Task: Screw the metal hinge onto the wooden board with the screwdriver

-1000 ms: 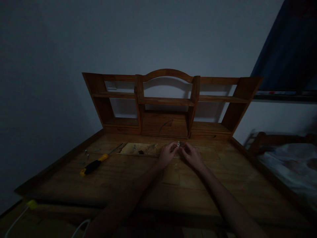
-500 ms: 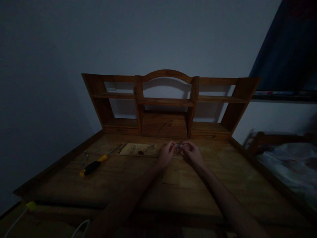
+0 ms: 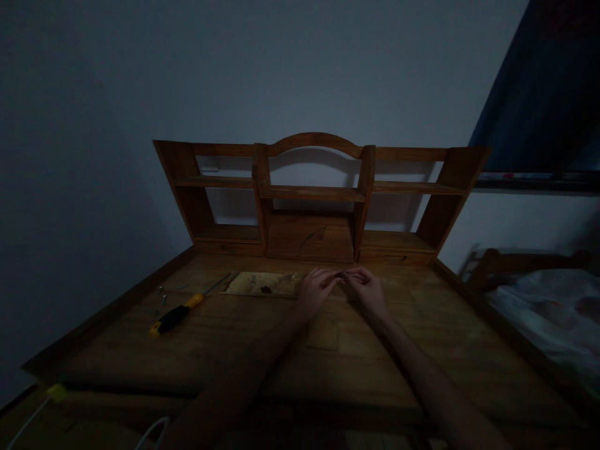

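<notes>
Over the back middle of the wooden desk, my left hand (image 3: 316,289) and my right hand (image 3: 368,289) meet fingertip to fingertip. Both are closed in a pinch round a small metal part (image 3: 342,274). Fingers cover most of it, and the dim light hides its exact kind. To the left of my hands lies a pale, worn wooden strip (image 3: 241,283) with a dark spot on it. A screwdriver (image 3: 175,317) with a black and yellow handle rests farther left, its shaft pointing toward the strip.
Several small screws (image 3: 164,300) lie beyond the screwdriver. A wooden shelf unit (image 3: 312,192) stands along the desk's back edge. Raised rims border the wooden desk (image 3: 450,337) at both sides. A white cable with a yellow end (image 3: 57,392) is at the lower left.
My left fingers have come in closer to the right ones, covering more of the small metal part, which showed shinier before. The screwdriver and screws stay put.
</notes>
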The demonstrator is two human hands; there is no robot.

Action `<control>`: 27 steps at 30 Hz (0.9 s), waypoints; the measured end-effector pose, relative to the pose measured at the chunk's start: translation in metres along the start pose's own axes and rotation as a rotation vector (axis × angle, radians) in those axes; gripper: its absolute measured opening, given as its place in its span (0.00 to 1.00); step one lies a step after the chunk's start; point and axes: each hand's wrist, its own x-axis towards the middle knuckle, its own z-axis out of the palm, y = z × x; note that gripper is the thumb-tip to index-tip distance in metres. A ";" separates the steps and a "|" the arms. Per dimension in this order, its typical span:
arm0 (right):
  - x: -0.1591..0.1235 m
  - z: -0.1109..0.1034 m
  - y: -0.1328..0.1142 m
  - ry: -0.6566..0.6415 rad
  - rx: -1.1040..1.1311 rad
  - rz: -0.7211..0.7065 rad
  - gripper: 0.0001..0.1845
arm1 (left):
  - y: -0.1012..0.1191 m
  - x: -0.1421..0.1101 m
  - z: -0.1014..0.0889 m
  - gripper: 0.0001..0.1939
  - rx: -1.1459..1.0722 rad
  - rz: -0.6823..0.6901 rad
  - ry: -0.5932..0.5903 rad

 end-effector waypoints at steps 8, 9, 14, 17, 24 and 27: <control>-0.011 -0.002 -0.008 -0.070 -0.411 -0.192 0.13 | -0.009 -0.003 0.001 0.12 0.075 0.029 -0.031; -0.011 -0.002 -0.010 -0.077 -0.426 -0.200 0.13 | -0.009 -0.003 0.001 0.12 0.076 0.025 -0.037; -0.013 -0.002 -0.017 -0.095 -0.448 -0.216 0.13 | -0.010 -0.004 0.003 0.13 0.067 -0.025 -0.022; -0.013 -0.001 -0.016 -0.088 -0.448 -0.235 0.13 | -0.011 -0.004 0.004 0.13 0.042 -0.060 0.004; -0.012 -0.005 -0.013 -0.100 -0.453 -0.261 0.14 | -0.010 -0.004 0.004 0.13 0.072 -0.073 0.044; -0.013 -0.005 -0.013 -0.103 -0.463 -0.251 0.14 | -0.009 -0.004 0.003 0.14 0.067 -0.074 0.040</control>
